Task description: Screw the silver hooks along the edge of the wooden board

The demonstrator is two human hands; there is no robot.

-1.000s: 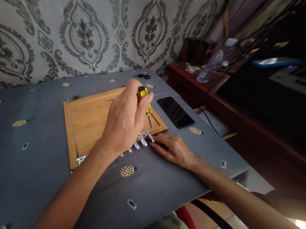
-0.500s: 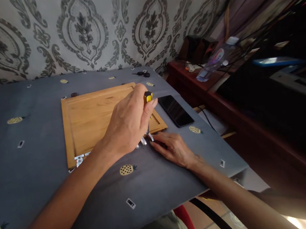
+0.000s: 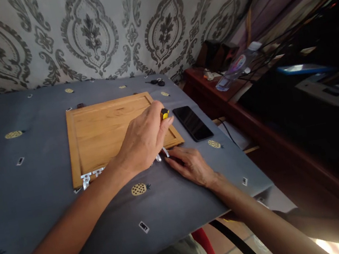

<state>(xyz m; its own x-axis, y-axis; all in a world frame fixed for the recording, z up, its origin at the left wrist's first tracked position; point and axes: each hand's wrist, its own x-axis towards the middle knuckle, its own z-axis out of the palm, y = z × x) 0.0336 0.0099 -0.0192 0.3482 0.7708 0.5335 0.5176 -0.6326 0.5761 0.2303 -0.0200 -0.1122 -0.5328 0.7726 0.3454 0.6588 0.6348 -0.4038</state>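
My left hand [image 3: 145, 138] is closed around a screwdriver [image 3: 164, 114] with a yellow and black handle, held over the near right part of a wooden cabinet door [image 3: 103, 121]. Its shaft and tip are hidden behind the hand. The fingers of my right hand [image 3: 192, 164] pinch the end of a shiny metal hinge [image 3: 166, 152] at the door's near edge. Just left of it, another metal hinge arm [image 3: 158, 158] sticks out past that edge. More hinges, one of them at the corner [image 3: 86, 179], line the near left edge.
A black phone [image 3: 193, 123] lies right of the door on the grey pineapple-print table cover [image 3: 45, 201]. Keys [image 3: 157, 82] lie toward the patterned wall. On a dark red desk [image 3: 212, 89] at the right are a plastic bottle [image 3: 236, 67] and cables.
My left hand has dropped slightly, and less of the screwdriver shows above its fingers. My right hand keeps its place at the hinge. The whole view has shifted a little.
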